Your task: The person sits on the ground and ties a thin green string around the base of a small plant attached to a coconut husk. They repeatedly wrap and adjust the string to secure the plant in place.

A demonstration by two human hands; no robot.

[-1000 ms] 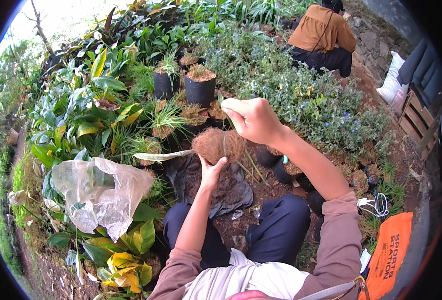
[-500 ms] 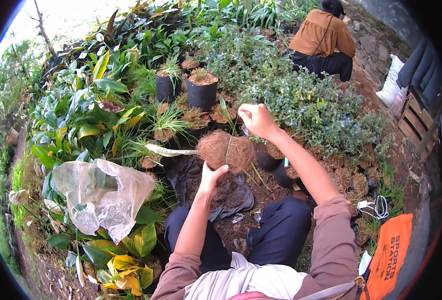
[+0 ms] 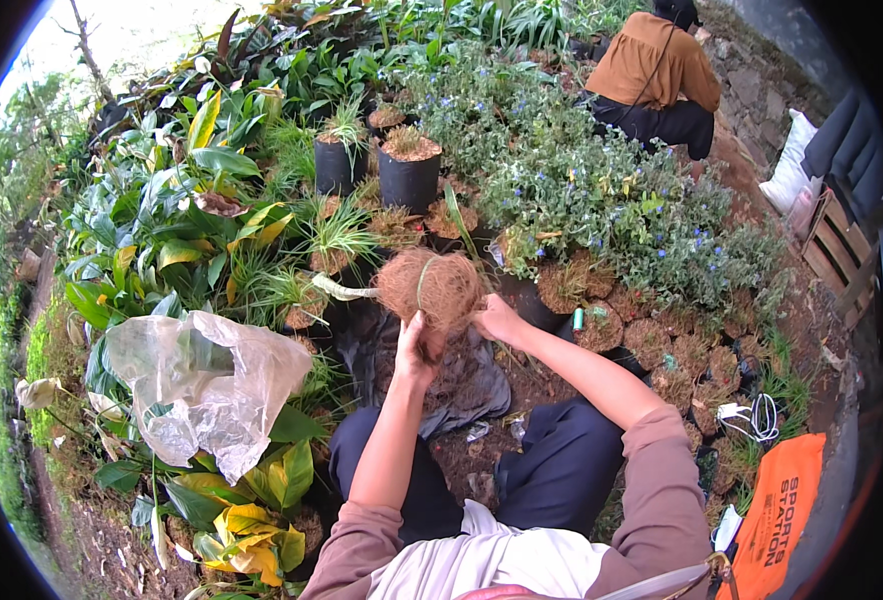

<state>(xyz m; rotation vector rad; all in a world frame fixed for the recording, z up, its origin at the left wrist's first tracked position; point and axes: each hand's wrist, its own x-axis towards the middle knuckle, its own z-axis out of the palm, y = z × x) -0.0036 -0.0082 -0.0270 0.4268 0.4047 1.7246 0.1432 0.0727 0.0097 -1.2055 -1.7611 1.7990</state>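
Observation:
A round brown ball of coconut fibre and roots (image 3: 434, 287) with a thin green strand looped over it is held up in front of me. My left hand (image 3: 415, 350) grips it from below. My right hand (image 3: 499, 320) touches its lower right side, fingers pinched against the fibres. Under the ball a dark plastic sheet (image 3: 472, 385) with loose soil lies between my knees. A pale trowel-like tool (image 3: 340, 291) lies just left of the ball.
A crumpled clear plastic bag (image 3: 207, 385) lies on leaves at my left. Two black pots (image 3: 408, 178) with plants stand beyond. Small fibre-wrapped plants (image 3: 652, 340) sit at my right. Another person (image 3: 657, 80) crouches at the far right. An orange bag (image 3: 777, 520) lies near right.
My right hand has come down from above the ball to its lower right side. The ball has shifted slightly right and up in my left hand.

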